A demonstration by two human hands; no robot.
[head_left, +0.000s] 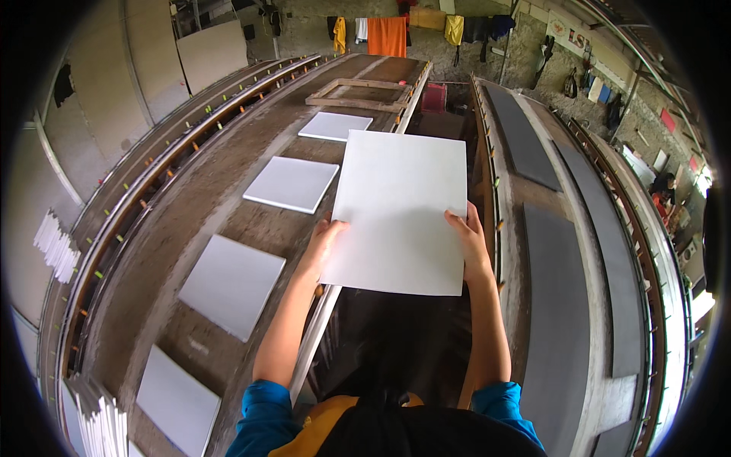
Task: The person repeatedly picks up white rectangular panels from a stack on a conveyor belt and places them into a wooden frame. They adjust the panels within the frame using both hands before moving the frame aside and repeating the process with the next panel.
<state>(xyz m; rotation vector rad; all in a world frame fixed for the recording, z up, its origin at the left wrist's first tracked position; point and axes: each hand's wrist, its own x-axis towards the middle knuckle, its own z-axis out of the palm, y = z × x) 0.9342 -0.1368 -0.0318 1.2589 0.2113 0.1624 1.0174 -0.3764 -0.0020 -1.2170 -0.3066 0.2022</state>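
Between my two hands I hold up a large white rectangular sheet [400, 202], blank on the side that faces me. My left hand [326, 238] is closed on its left edge, thumb on top. The right edge is gripped by my right hand [470, 234] in the same way, with the fingers mostly behind. To the left, several flat white stacks or boards lie in a row on a long brown-stained table: a far one [335, 126], a middle one [292, 183], a nearer one [232, 286] and the nearest [178, 400]. Whether the held sheet is single or layered, I cannot tell.
A wooden frame [358, 94] lies at the far end of the left table [209, 186]. On the right, another long table carries dark grey panels [552, 282]. A dark gap runs between the tables. White bundles [99, 419] stand at the left edge; cloths [387, 36] hang behind.
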